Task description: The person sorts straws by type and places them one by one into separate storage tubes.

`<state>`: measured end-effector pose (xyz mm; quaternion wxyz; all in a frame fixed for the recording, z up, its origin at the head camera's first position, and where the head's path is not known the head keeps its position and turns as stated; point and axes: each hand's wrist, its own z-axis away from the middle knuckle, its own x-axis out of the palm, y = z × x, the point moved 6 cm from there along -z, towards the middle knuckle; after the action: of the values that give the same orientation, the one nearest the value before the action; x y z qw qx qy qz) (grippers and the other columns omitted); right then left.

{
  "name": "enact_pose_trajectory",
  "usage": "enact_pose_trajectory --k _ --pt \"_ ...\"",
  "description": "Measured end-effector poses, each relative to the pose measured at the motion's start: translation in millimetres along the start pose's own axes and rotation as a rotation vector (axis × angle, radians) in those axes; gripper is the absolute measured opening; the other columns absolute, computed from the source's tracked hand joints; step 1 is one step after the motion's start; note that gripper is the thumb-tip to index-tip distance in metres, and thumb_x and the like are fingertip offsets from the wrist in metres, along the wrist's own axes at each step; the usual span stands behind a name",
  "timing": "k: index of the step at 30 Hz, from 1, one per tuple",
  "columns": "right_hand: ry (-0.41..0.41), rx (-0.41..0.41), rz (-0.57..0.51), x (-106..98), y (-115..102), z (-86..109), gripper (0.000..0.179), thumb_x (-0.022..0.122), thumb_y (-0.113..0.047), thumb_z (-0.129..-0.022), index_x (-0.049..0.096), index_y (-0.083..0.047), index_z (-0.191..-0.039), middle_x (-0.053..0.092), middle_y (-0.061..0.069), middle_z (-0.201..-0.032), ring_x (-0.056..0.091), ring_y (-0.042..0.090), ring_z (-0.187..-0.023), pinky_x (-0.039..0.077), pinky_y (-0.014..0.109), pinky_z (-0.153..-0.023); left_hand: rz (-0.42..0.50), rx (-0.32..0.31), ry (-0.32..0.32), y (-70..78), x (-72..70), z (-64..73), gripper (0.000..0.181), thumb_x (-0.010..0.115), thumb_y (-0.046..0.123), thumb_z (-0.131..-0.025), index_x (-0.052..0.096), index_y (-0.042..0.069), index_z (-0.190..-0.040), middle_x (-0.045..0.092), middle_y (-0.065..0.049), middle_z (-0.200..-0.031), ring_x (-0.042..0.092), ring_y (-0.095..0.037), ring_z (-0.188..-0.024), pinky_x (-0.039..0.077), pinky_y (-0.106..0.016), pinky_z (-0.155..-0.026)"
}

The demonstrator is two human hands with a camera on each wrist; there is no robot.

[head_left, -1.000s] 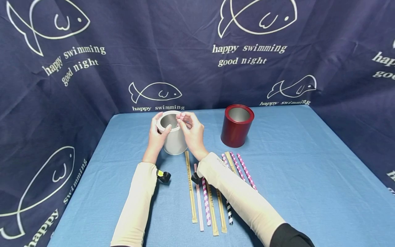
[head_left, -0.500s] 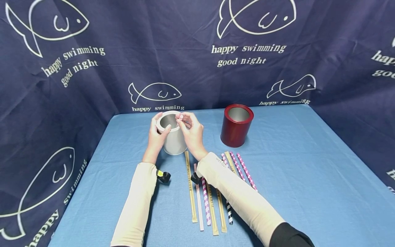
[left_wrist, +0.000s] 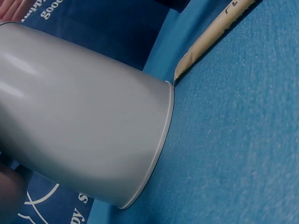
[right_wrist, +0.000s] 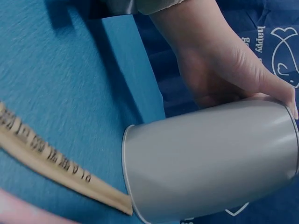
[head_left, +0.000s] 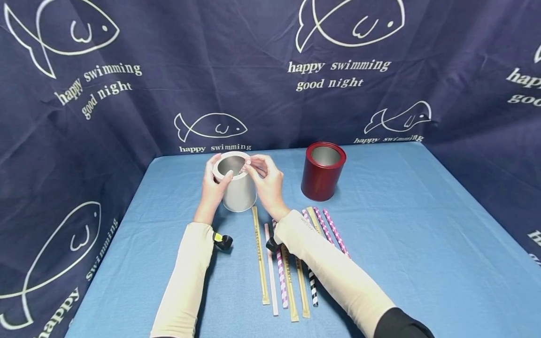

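A white tin can [head_left: 239, 193] stands upright on the table, its mouth facing up. My left hand [head_left: 212, 188] grips it from the left, thumb at the front of the rim; the right wrist view also shows this left hand [right_wrist: 224, 56] round the can [right_wrist: 210, 154]. At the can's right rim my right hand [head_left: 269, 184] pinches a thin pink straw [head_left: 243, 168], whose pale end shows by the fingertips. The straw's lower part is hidden inside the can. In the left wrist view the can [left_wrist: 84, 116] fills the left side.
A red tin can [head_left: 323, 176] stands open-topped to the right. Several straws lie in front: paper-wrapped ones [head_left: 260, 263], a pale pink one [head_left: 272, 277], purple-striped ones [head_left: 336, 231] and a black-striped one [head_left: 313, 287]. My right forearm [head_left: 338, 272] passes over some. A dark fish-print curtain [head_left: 270, 103] hangs behind.
My right hand has shifted slightly right along the rim, and the pink straw's end sits slightly lower and shows less. The left hand keeps its hold on the white can.
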<state>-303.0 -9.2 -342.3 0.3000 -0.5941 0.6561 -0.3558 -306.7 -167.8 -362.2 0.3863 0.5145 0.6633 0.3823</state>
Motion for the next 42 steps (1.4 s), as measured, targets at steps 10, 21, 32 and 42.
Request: enact_pose_trajectory --k 10,21,32,42 --pt "0.021 -0.064 0.007 -21 12 2.2 0.025 0.069 -0.001 -0.085 0.06 0.008 -0.106 0.071 0.023 -0.105 0.07 0.032 -0.1 0.055 0.029 -0.09 0.008 -0.013 -0.017 -1.4 1.3 1.6 0.067 0.059 0.007 -0.083 0.033 -0.009 -0.142 0.039 -0.028 -0.145 0.044 -0.037 -0.125 0.035 -0.016 -0.095" --pt "0.003 -0.062 0.022 -46 -25 6.8 0.029 0.068 0.006 -0.083 0.057 0.017 -0.107 0.068 0.032 -0.106 0.067 0.041 -0.1 0.054 0.046 -0.09 0.03 -0.031 -0.008 -1.9 2.1 1.0 0.066 0.058 0.005 -0.083 0.032 -0.009 -0.143 0.039 -0.027 -0.145 0.045 -0.031 -0.123 0.036 -0.015 -0.095" --pt "-0.025 0.034 0.047 -65 -23 11.8 0.03 0.068 0.004 -0.084 0.057 0.016 -0.109 0.067 0.031 -0.11 0.066 0.041 -0.103 0.052 0.044 -0.093 0.041 -0.021 -0.013 -1.7 2.2 2.0 0.067 0.059 0.006 -0.083 0.033 -0.009 -0.142 0.04 -0.028 -0.145 0.044 -0.035 -0.125 0.036 -0.018 -0.097" --pt "-0.036 0.116 0.077 -77 -17 14.2 0.031 0.068 0.004 -0.084 0.058 0.016 -0.112 0.067 0.03 -0.11 0.066 0.04 -0.104 0.054 0.037 -0.093 0.072 -0.017 -0.004 -2.4 0.2 1.0 0.067 0.059 0.004 -0.082 0.033 -0.01 -0.142 0.041 -0.03 -0.143 0.048 -0.024 -0.118 0.037 -0.016 -0.096"
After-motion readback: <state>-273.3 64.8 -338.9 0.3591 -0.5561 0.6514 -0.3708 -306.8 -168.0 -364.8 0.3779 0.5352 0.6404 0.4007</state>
